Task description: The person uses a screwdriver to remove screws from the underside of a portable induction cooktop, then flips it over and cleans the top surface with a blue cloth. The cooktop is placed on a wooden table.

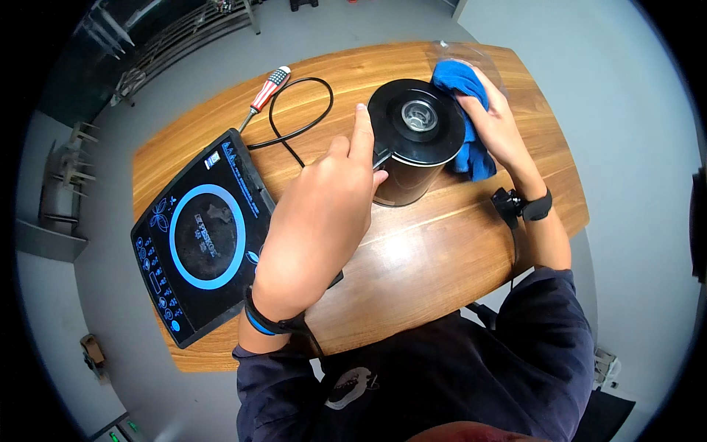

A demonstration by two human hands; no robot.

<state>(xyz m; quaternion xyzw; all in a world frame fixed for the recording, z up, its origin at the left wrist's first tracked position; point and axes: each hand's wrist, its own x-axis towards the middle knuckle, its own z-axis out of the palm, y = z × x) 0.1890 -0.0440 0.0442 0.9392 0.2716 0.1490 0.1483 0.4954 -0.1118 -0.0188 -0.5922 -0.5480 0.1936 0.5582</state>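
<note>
A dark jug [406, 186] with a wide black lid [390, 99] and a clear round knob stands upright on the wooden table. My left hand [324, 199] is closed at the handle on its left side. The index finger stretches toward the lid's rim, while the curled fingers are mostly hidden behind the hand. On the other side, my right hand [492, 118] grips a crumpled blue cloth [475, 160] and presses it against the jug's right side. The cloth hides that part of the jug.
A black induction cooktop [210, 236] lies at the left of the table [398, 295], beside my left forearm. A black cord [331, 96] loops behind it, near a screwdriver [270, 88] with a flag-patterned handle. Clear plastic [464, 51] lies beyond my right hand.
</note>
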